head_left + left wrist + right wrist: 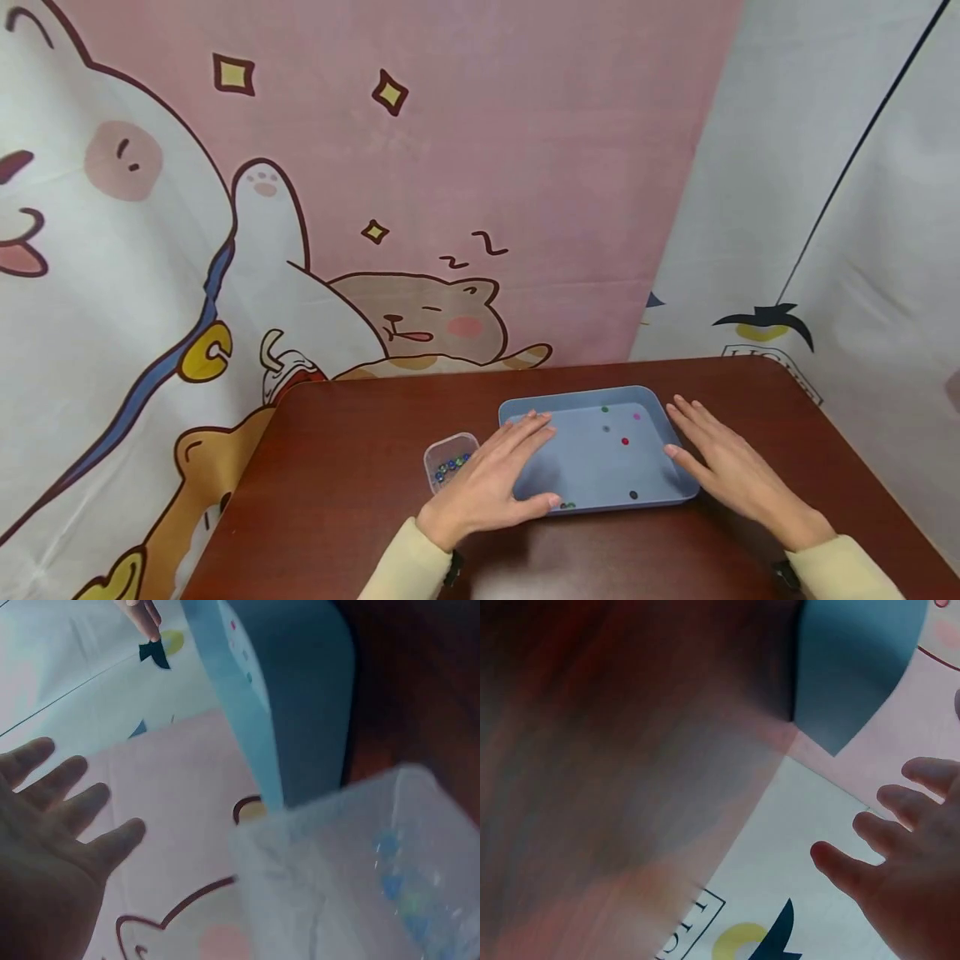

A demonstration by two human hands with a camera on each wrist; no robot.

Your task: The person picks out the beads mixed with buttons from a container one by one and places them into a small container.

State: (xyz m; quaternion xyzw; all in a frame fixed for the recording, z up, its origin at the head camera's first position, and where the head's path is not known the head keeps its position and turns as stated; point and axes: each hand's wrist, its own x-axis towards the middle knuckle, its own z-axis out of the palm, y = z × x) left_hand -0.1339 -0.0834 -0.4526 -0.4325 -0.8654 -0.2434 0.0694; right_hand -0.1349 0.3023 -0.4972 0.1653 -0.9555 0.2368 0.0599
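Note:
A light blue rectangular tray [581,462] lies on the table, with several small round coloured pieces scattered in it, among them a red one [625,441] and a dark one [633,495]. My left hand [491,479] is over the tray's left side with its fingers straight, covering part of the rim. Beside the right rim is my right hand [731,462], fingers extended and holding nothing. Left of the tray stands a clear plastic box [300,862] containing several blue and green marbles [452,467]; the left hand hides part of it.
The brown wooden table [352,492] reaches back to a pink cartoon-printed cloth [570,183]. White cloth [885,250] hangs along the right side. Dark bands show at both wrists, below the pale sleeves.

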